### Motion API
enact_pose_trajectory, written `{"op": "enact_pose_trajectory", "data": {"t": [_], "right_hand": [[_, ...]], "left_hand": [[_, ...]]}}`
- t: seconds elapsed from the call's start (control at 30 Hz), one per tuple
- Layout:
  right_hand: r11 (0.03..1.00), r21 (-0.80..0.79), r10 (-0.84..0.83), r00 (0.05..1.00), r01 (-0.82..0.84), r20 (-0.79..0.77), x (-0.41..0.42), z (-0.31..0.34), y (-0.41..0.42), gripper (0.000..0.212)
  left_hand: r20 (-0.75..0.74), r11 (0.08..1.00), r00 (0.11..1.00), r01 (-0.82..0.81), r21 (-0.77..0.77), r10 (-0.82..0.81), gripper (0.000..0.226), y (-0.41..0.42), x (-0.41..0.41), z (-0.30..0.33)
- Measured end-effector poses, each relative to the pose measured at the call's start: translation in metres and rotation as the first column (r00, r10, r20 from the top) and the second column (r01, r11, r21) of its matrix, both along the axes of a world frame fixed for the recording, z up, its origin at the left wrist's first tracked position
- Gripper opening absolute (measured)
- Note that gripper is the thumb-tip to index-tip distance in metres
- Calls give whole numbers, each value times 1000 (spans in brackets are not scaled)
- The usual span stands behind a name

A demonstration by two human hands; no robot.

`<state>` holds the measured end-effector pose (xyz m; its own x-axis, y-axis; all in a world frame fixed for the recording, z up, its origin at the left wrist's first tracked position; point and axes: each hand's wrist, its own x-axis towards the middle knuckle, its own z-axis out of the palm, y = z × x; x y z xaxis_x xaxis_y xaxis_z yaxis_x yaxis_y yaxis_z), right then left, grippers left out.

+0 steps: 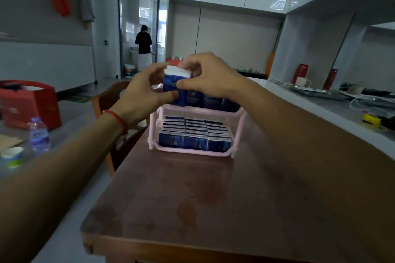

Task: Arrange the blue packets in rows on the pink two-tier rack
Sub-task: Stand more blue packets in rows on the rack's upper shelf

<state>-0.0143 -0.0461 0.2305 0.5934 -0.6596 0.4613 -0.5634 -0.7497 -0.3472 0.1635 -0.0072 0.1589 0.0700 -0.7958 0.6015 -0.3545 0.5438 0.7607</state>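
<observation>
To the left of the pink rack (197, 111), well apart from it, a red bag (30, 104), a water bottle (39, 134) and a paper cup (11, 157) stand on another surface. The rack itself stands on the brown table (192, 198). Its lower tier is full of blue packets (195, 134) in three neat rows. At the left end of its upper tier, the left hand (147, 89) and the right hand (210, 77) hold one packet (173, 89) together. The packet stands upright, long axis vertical, between the two hands. Left fingers curl around its left side and the thumb presses the front; right fingers pinch the top. Other packets on the upper tier (213, 100) stand just right of it. It seems the packet must go straight down into the row. Both forearms reach forward, wrists above the rack.
</observation>
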Motion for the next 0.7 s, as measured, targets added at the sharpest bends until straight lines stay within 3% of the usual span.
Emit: {"op": "enact_pose_trajectory", "data": {"t": [0.23,0.4,0.6,0.7], "right_hand": [[998,52,-37,999,37,-9,29,17,-41,44],[994,89,-54,998,57,-29,36,7,-60,44],[989,66,-120,980,132,-157,36,-3,-73,43],[980,-44,-197,956,192,-219,37,-15,-81,49]], "left_hand": [[239,979,951,-204,15,194,60,-40,26,18],[324,960,923,-255,116,206,61,-59,31,15],[428,936,874,-319,149,230,60,-73,25,3],[489,920,837,-359,158,243,51,-74,19,0]]}}
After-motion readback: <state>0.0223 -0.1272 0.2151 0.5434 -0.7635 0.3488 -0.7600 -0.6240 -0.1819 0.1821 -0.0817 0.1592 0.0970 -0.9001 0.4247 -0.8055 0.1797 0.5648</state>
